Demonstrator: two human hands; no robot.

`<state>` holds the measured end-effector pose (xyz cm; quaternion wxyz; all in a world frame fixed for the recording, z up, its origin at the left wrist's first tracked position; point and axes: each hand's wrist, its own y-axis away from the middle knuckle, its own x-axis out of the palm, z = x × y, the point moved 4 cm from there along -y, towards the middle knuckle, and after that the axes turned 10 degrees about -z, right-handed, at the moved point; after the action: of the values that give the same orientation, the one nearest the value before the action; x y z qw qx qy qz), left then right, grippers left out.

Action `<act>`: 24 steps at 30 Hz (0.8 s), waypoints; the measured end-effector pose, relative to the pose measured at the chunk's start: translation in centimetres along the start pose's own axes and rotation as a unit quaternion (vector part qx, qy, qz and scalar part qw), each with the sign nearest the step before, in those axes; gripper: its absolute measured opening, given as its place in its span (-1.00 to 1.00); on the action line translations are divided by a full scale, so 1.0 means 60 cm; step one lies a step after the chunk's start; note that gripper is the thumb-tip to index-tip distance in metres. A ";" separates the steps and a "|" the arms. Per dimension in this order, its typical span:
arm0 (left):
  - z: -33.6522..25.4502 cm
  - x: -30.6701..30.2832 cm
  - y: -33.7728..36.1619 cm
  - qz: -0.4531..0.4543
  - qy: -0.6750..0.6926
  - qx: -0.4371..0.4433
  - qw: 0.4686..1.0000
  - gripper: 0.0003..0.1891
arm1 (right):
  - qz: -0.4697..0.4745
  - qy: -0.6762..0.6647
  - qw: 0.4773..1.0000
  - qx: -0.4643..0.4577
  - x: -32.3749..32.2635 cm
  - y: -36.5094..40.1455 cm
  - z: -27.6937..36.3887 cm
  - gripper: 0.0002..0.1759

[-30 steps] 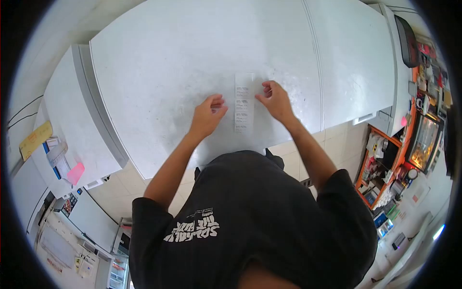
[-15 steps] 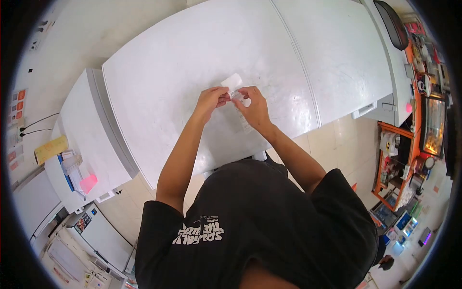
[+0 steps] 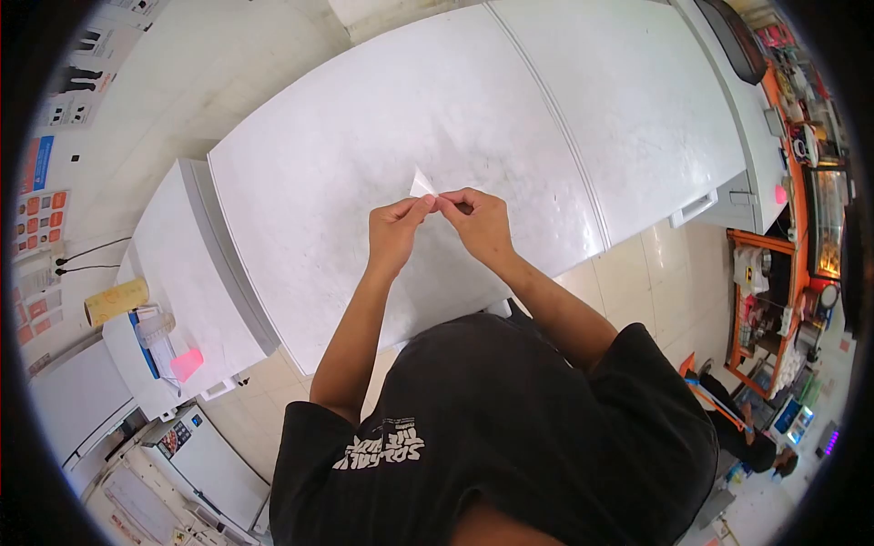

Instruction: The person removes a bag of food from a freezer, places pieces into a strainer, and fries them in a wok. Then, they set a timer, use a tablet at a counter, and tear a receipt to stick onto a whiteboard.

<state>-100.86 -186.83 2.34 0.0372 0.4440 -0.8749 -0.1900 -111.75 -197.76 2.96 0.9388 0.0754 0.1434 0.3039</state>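
A small piece of white paper [image 3: 421,184], pointed at its top, sticks up between my hands over the white surface. The fingertips of my left hand [image 3: 395,233] are pinched on its lower edge. My right hand [image 3: 481,224] is closed too, thumb against fingers, meeting the left fingertips at the paper's lower right corner. Fingers cover the lower part of the paper. Both hands are above the broad white top [image 3: 337,155], which looks like a freezer lid.
To the left, a lower white unit carries a yellow roll [image 3: 116,302], a clear cup [image 3: 157,329] and a pink item [image 3: 187,366]. An orange shelf rack [image 3: 746,318] holds several goods at the right. Another person [image 3: 748,441] is at the lower right.
The paper was spread flatter, with a longer strip hanging below the right hand; now only a small pointed piece shows. My hands have come closer together. The other person shows more.
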 end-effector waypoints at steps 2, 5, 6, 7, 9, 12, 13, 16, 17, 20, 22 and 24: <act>-0.008 0.001 0.003 -0.005 0.007 0.018 1.000 -0.74 | 0.000 0.005 1.000 0.013 -0.003 0.002 0.017 -0.74; -0.012 -0.003 0.000 -0.005 0.021 0.024 0.999 -0.75 | 0.008 -0.021 0.999 0.048 0.004 -0.011 -0.009 -0.74; -0.013 -0.004 -0.001 -0.004 0.026 0.023 0.999 -0.75 | 0.012 -0.036 0.997 0.063 0.006 -0.016 -0.014 -0.74; -0.014 -0.006 -0.002 -0.001 0.033 0.014 0.999 -0.75 | 0.012 -0.071 0.994 0.077 0.008 -0.019 -0.017 -0.74; -0.016 -0.010 -0.001 0.005 0.049 -0.006 0.999 -0.76 | 0.013 -0.141 0.984 0.107 0.013 -0.018 -0.016 -0.74; -0.023 -0.010 0.000 -0.021 0.065 0.016 0.998 -0.75 | 0.023 -0.085 0.996 0.027 0.014 -0.014 0.006 -0.74; -0.022 -0.013 -0.001 -0.022 0.047 0.010 0.999 -0.74 | 0.022 -0.066 0.997 0.013 0.014 -0.011 0.013 -0.74; -0.025 -0.021 0.003 -0.025 0.013 0.003 1.000 -0.73 | 0.019 -0.018 0.999 -0.022 0.016 -0.004 0.025 -0.74; -0.028 -0.021 0.006 -0.027 0.016 0.009 0.999 -0.73 | 0.018 -0.007 0.999 -0.032 0.017 -0.005 0.021 -0.74; -0.030 -0.022 0.008 -0.040 0.009 0.029 0.999 -0.73 | 0.023 0.018 0.999 -0.023 0.012 -0.006 0.034 -0.75; -0.031 -0.024 0.010 -0.048 0.009 0.031 0.998 -0.74 | 0.030 -0.024 0.999 0.026 0.015 -0.008 0.031 -0.75; -0.036 -0.025 0.009 -0.053 0.017 0.023 0.998 -0.77 | 0.039 -0.120 0.987 0.103 0.023 -0.015 0.013 -0.75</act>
<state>-99.87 -185.98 4.67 0.0319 0.4941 -0.8532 -0.1637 -109.94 -197.73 3.20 0.9240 0.2134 0.0571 0.3122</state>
